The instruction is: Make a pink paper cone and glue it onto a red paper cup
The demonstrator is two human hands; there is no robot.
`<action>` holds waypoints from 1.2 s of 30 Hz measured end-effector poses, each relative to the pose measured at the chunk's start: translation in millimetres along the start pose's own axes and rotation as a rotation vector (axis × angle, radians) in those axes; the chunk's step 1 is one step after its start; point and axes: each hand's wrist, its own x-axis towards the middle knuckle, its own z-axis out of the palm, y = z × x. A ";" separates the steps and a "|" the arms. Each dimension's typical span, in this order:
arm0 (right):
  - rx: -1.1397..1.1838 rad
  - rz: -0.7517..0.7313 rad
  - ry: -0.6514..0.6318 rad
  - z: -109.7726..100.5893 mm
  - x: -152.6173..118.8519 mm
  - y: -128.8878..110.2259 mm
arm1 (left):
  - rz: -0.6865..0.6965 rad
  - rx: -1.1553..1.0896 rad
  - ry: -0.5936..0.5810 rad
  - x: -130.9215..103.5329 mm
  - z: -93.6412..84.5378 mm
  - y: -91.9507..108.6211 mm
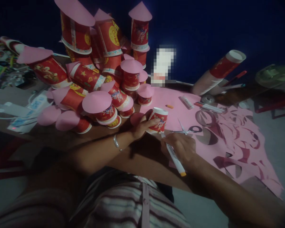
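My left hand (142, 126) is wrapped round a red printed paper cup (159, 119), holding it tilted above the table's front edge. In my right hand (181, 144) is a white marker (175, 160) with an orange end. Its tip meets the cup near the lower white rim, though the exact contact is too small to tell. An orange marker cap (169, 106) lies on the pink paper (160, 98) behind the cup. Scissors (185, 130) with spread blades lie just beyond my right hand.
Several red cups with pink cone roofs (97, 103) crowd the left, some stacked. Cut pink scraps (244, 148) cover the right side, near a glue stick (186, 102) and a pen (210, 107). A leaning cup stack (224, 66) and a power strip (29, 110) stand farther out.
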 end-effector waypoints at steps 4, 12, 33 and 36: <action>-0.020 0.004 0.011 -1.2 1.5 -0.1 | -0.003 0.002 0.002 0.3 -0.4 -0.2; -0.012 0.025 0.005 -1.5 2.4 -1.4 | 0.010 -0.009 0.001 0.6 -1.0 -0.7; 0.009 0.003 0.021 0.7 3.6 -4.2 | 0.012 0.002 0.031 0.3 -2.2 -1.4; 0.024 -0.005 0.006 0.5 4.2 -4.2 | 0.014 0.007 0.030 0.1 -2.1 -1.2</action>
